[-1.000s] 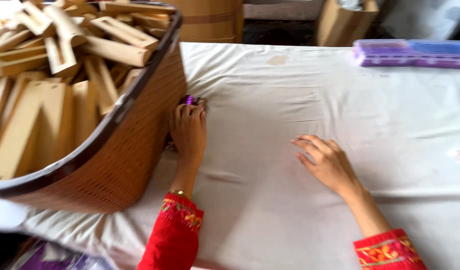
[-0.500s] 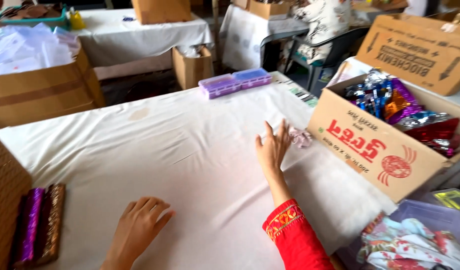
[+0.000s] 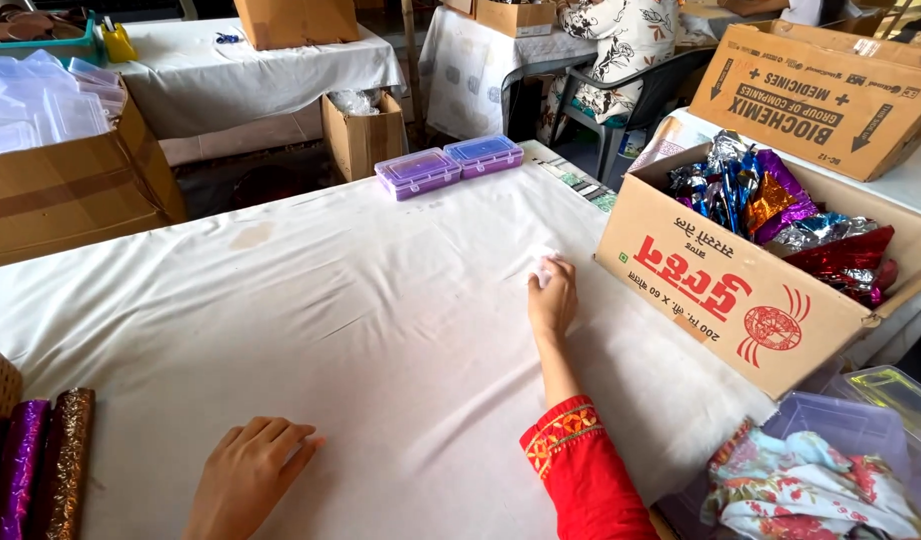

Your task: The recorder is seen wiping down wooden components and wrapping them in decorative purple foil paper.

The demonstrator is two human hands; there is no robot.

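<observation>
On the white tablecloth [image 3: 381, 300], right hand [image 3: 553, 300] pinching small white piece [image 3: 541, 268], left hand [image 3: 249, 472] flat, empty.

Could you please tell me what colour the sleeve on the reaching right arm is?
The sleeve is red with an embroidered cuff, seen in the head view.

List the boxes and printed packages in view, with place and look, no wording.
Open cardboard box: right of the right hand, red print, shiny foil wrappers inside.
Flattened brown carton: behind it, black print and arrows.
Two purple lidded plastic boxes: far table edge.
Large brown carton: far left, clear plastic containers inside.
</observation>
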